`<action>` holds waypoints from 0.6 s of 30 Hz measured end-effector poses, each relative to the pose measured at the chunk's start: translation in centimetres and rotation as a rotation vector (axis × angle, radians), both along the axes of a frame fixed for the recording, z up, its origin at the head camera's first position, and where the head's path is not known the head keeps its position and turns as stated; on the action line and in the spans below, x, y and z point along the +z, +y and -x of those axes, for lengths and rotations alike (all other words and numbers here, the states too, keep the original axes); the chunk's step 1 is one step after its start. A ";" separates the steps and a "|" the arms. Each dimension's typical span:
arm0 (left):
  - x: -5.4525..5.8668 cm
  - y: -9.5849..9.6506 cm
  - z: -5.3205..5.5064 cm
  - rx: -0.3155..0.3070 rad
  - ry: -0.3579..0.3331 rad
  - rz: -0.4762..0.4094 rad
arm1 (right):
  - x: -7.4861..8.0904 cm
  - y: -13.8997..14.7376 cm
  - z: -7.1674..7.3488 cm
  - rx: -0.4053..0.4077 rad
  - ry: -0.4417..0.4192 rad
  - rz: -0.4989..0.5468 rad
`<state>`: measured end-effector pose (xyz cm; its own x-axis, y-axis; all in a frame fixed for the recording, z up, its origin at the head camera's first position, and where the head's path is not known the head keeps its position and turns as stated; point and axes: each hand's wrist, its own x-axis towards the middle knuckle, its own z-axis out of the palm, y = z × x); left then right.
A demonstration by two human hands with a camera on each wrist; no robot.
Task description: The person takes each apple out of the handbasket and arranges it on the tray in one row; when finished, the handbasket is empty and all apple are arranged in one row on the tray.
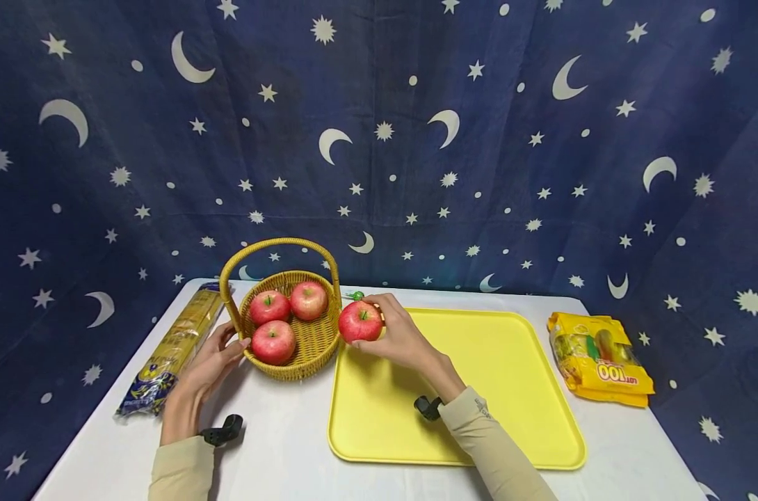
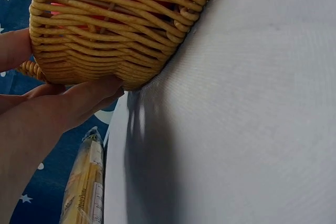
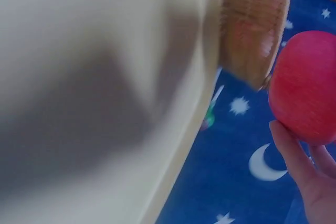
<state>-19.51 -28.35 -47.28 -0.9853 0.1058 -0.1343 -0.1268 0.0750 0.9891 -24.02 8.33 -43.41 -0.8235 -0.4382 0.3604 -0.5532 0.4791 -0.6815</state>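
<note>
My right hand (image 1: 391,330) holds a red apple (image 1: 360,321) above the left edge of a yellow tray (image 1: 479,390), close to the basket's right side. In the right wrist view, fingers press against the apple (image 3: 307,87) from below. At the left, my left hand (image 1: 213,358) grips a woven basket (image 1: 316,355) with a tall arched handle. Its thumb lies by the rim and its fingers spread along the outer wall, as the left wrist view shows. Inside the basket sit three more apples (image 1: 274,342).
A long clear pack of spaghetti (image 1: 179,348) lies left of the basket. Right of the tray is a yellow snack bag (image 1: 598,358). A small green thing with a thin stick (image 1: 356,296) lies behind the tray. A dark blue curtain (image 1: 379,174) with moons and stars hangs behind the white table.
</note>
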 end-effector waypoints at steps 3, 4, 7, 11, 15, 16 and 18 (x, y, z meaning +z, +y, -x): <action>-0.1 0.2 0.1 0.003 0.010 -0.002 | -0.7 1.2 0.5 -0.042 -0.020 -0.017; -0.1 0.1 0.1 0.004 0.015 -0.005 | -1.0 1.4 0.7 -0.051 -0.031 -0.022; -0.2 -0.3 0.2 0.006 0.028 -0.025 | -1.8 1.8 1.3 -0.070 -0.065 -0.040; -0.3 -0.3 0.5 0.013 0.025 -0.050 | -2.7 2.1 1.9 -0.083 -0.097 -0.077; -0.2 -0.1 0.8 0.021 0.016 -0.053 | -3.3 2.2 2.3 -0.087 -0.117 -0.112; -0.3 -0.1 0.8 0.020 0.018 -0.054 | -3.5 2.1 2.4 -0.087 -0.118 -0.116; -0.4 -0.1 0.8 0.020 0.028 -0.059 | -3.7 2.1 2.6 -0.084 -0.123 -0.124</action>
<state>-20.26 -28.42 -47.66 -0.9905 0.0930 -0.1010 -0.1002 0.0140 0.9949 -26.62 10.42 -47.08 -0.8934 -0.4011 0.2021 -0.4239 0.6042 -0.6747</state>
